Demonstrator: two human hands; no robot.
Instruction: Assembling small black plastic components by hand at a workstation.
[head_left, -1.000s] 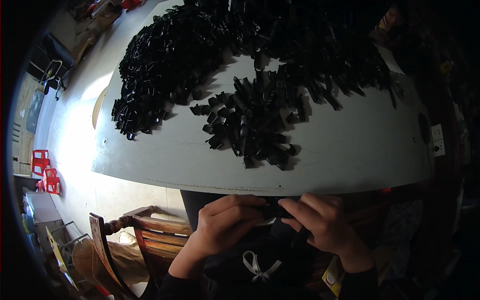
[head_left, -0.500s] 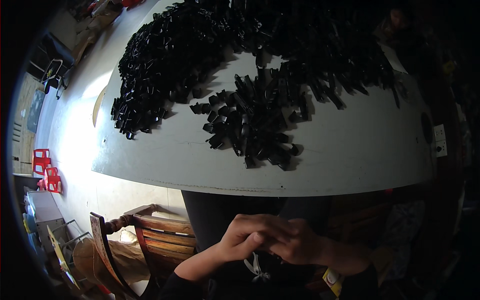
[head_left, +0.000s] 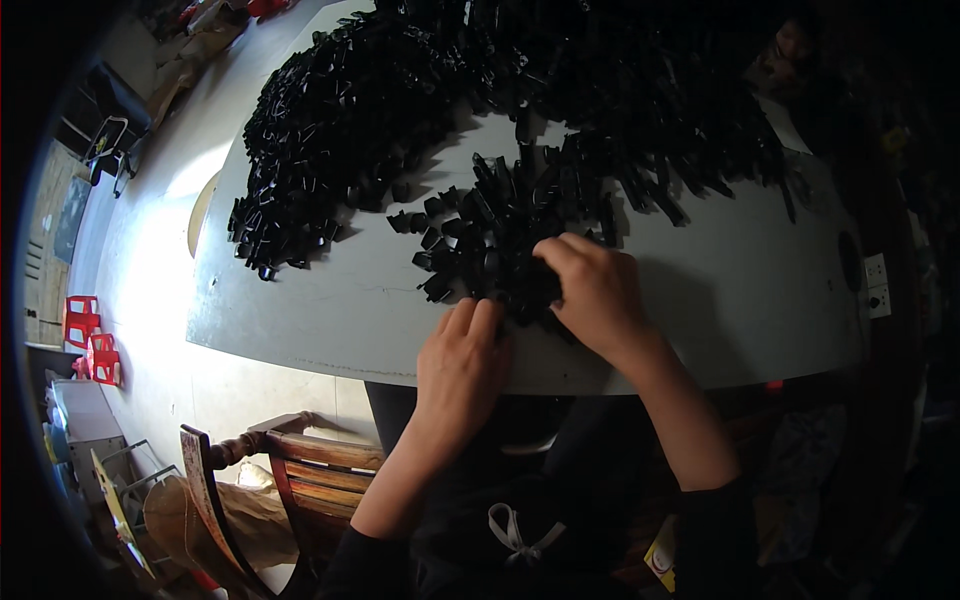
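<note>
Small black plastic parts (head_left: 462, 236) lie in a loose heap at the middle of the pale grey table (head_left: 310, 315). My left hand (head_left: 460, 360) rests at the heap's near edge, its fingers curled down and the thumb hidden; whatever it pinches cannot be made out. To its right, my right hand (head_left: 600, 300) reaches in from the side, with curled fingers and thumb closing round black plastic parts at the heap's right side. Those parts are dark and partly covered by the fingers.
A large bank of similar black pieces (head_left: 330, 130) spreads along the far side, with longer strips at the right. A wooden chair (head_left: 325, 470) stands left below the table. Red stools (head_left: 103, 358) are on the floor at left. Another person (head_left: 785, 50) is dimly visible at far right.
Both hands were together in front of my lap, below the table edge. They have come apart and moved up and forward onto the heap of black parts.
</note>
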